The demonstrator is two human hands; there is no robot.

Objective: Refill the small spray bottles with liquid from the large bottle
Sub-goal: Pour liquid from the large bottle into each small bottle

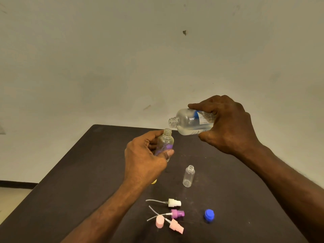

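Pouring stage, barely begun: the right grip (228, 123) grasps the large clear blue-labelled bottle (191, 122), tilted mouth-first just above the small clear purple-printed bottle (165, 142) grasped by the left grip (145, 158), while a second small clear bottle (189, 176) stands apparently empty on the dark counter (87, 181), pump tops off nearby.

Both forearms are bare to the frame edge, and neither the left hand (143, 155) nor the right hand (228, 123) wears anything.

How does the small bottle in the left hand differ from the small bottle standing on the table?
The held bottle is gripped by the left hand above the table and bears a purple print; the standing bottle rests untouched, plain and slimmer. The held bottle sits just under the large bottle. Both are clear and uncapped.
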